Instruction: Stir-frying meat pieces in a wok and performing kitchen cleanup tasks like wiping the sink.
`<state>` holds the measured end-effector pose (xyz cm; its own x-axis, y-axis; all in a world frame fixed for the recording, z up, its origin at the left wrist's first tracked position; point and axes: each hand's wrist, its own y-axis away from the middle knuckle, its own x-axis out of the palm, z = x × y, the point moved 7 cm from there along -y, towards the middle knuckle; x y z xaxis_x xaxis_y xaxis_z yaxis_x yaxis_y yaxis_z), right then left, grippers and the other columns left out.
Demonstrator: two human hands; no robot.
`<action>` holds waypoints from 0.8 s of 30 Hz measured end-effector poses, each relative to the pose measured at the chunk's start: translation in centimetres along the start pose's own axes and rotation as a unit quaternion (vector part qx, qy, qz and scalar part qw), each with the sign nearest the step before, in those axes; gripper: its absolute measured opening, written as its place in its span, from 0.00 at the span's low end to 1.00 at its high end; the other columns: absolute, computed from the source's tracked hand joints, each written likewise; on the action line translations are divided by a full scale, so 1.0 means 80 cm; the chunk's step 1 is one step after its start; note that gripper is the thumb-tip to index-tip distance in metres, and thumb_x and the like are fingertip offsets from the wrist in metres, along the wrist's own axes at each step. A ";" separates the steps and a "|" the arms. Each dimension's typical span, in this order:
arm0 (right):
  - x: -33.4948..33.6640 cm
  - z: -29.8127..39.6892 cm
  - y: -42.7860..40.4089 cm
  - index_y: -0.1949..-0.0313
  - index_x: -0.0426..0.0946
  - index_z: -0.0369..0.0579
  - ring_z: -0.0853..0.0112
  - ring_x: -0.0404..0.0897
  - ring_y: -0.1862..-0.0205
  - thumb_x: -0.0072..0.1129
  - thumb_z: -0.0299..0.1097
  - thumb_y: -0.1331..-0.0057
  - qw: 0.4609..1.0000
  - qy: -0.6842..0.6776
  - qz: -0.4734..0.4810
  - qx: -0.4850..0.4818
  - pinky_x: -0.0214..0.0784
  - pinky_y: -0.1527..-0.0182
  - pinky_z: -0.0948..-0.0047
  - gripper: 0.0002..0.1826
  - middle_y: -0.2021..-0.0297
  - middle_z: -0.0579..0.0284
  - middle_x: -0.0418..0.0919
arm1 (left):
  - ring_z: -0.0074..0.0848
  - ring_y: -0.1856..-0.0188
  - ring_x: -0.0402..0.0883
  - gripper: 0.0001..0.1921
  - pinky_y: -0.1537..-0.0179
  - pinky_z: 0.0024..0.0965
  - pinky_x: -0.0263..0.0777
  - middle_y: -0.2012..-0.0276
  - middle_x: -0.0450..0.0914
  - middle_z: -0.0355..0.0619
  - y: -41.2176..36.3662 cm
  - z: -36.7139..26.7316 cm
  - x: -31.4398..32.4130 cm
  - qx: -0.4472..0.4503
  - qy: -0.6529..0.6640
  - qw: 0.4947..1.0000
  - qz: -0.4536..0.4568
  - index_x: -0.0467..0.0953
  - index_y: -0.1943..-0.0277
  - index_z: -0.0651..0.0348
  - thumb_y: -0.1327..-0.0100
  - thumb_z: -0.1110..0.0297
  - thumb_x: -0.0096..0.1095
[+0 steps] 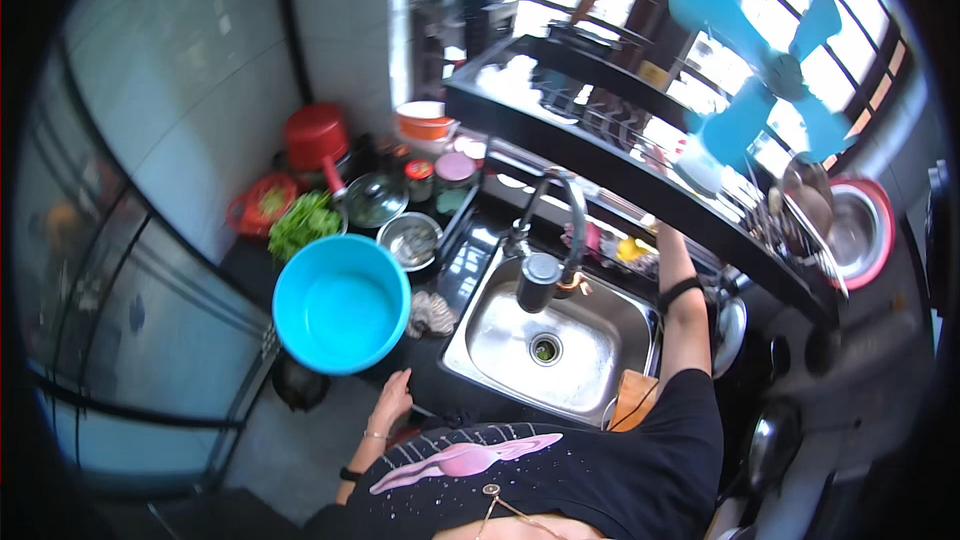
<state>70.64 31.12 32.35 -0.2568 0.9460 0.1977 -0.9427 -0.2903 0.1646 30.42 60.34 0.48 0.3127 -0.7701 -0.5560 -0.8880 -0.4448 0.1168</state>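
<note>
My left hand (394, 394) hangs by the front edge of the black counter, empty, its fingers loosely apart. Close above it are a blue plastic basin (341, 300) with nothing in it and a crumpled grey-and-white cloth (430, 315). My right arm stretches up past the stainless steel sink (517, 367) and behind the black front bar of the dish rack (600, 157). Only a small part of my right hand (657, 159) shows among the dishes, near a white bowl (697, 169); whether it grips anything is hidden. Green scraps lie in the sink drain (545, 349).
A faucet (576, 217) with a dark filter head overhangs the sink. Leafy greens (304, 226), a red saucepan (316, 136), a glass lid (375, 200) and a metal bowl (410, 241) crowd the left counter. A blue-bladed fan (784, 75) stands at upper right, beside a pink-rimmed basin (874, 232).
</note>
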 end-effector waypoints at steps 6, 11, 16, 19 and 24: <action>-0.027 0.031 -0.061 0.54 0.67 0.42 0.66 0.74 0.65 0.42 0.47 0.38 0.999 0.013 -0.021 -0.026 0.70 0.67 0.71 0.22 0.62 0.55 0.72 | 0.36 0.64 0.76 0.28 0.56 0.33 0.71 0.52 0.70 0.56 0.001 -0.007 0.009 -0.036 -0.008 0.999 0.036 0.65 0.45 0.67 0.55 0.84 0.45; -0.023 0.040 -0.093 0.56 0.68 0.42 0.65 0.74 0.65 0.43 0.46 0.39 0.998 0.048 -0.018 -0.033 0.70 0.67 0.69 0.21 0.63 0.55 0.72 | 0.35 0.64 0.78 0.29 0.57 0.32 0.72 0.50 0.69 0.55 0.001 -0.007 0.011 -0.031 -0.022 0.998 0.044 0.65 0.45 0.67 0.56 0.85 0.45; -0.018 0.046 -0.116 0.57 0.69 0.43 0.65 0.75 0.65 0.44 0.45 0.40 0.996 0.085 -0.014 -0.038 0.69 0.66 0.68 0.19 0.64 0.54 0.73 | 0.33 0.65 0.79 0.29 0.59 0.30 0.73 0.49 0.68 0.56 0.000 -0.011 0.014 -0.037 -0.017 0.997 0.062 0.65 0.45 0.67 0.56 0.85 0.45; -0.018 0.049 -0.124 0.58 0.69 0.43 0.64 0.75 0.65 0.44 0.44 0.41 0.994 0.106 -0.013 -0.039 0.69 0.66 0.67 0.19 0.64 0.53 0.73 | 0.35 0.64 0.77 0.28 0.57 0.32 0.71 0.51 0.69 0.55 0.000 -0.014 0.016 -0.042 -0.012 0.997 0.069 0.65 0.45 0.67 0.54 0.84 0.46; -0.017 0.050 -0.134 0.60 0.70 0.43 0.63 0.75 0.66 0.45 0.42 0.42 0.988 0.148 -0.011 -0.044 0.69 0.66 0.66 0.17 0.65 0.53 0.74 | 0.36 0.64 0.77 0.28 0.56 0.32 0.71 0.51 0.70 0.55 0.003 -0.012 0.017 -0.040 -0.013 0.997 0.069 0.64 0.45 0.67 0.54 0.84 0.46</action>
<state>81.98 32.41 34.19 -0.2739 0.9568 -0.0977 -0.9605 -0.2670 0.0782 31.00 58.74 0.56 0.1792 -0.8154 -0.5504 -0.8918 -0.3709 0.2591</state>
